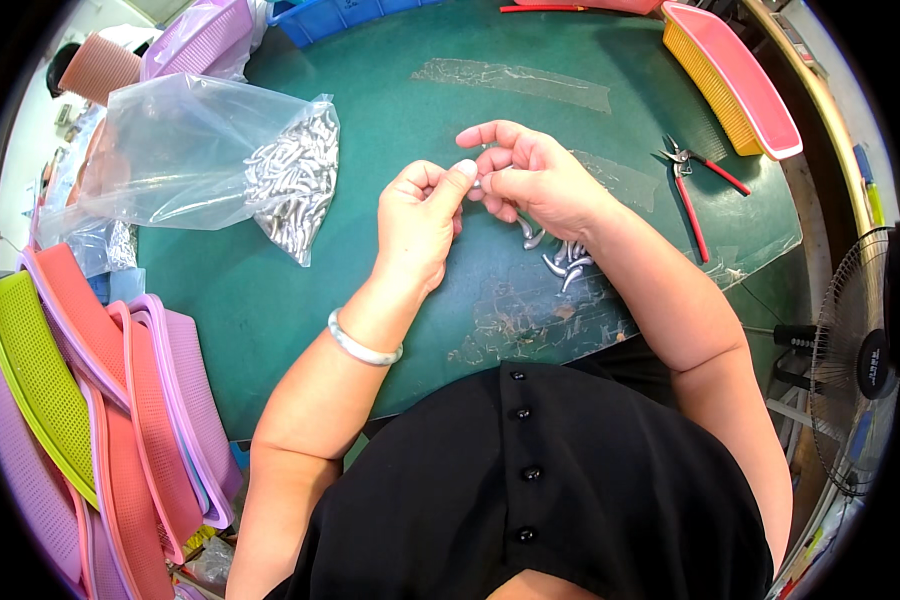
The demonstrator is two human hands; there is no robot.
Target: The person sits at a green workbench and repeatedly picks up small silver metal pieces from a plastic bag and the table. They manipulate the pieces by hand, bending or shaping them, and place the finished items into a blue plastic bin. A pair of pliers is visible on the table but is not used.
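Both hands meet — left hand point(417, 215) and right hand point(530, 175) pinch one small metal piece point(476, 183) — likely mid-assembly, needing fine alignment next.

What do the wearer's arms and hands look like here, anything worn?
Both forearms are bare, with no sleeves reaching them and no gloves on the left hand or right hand. The left wrist carries a pale, smooth bangle. No rings or watch show. The garment is black with dark buttons down the front.

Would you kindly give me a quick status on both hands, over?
Left hand and right hand pinch one small silver piece together above the green table. Loose silver pieces under right wrist. Nothing in the way.
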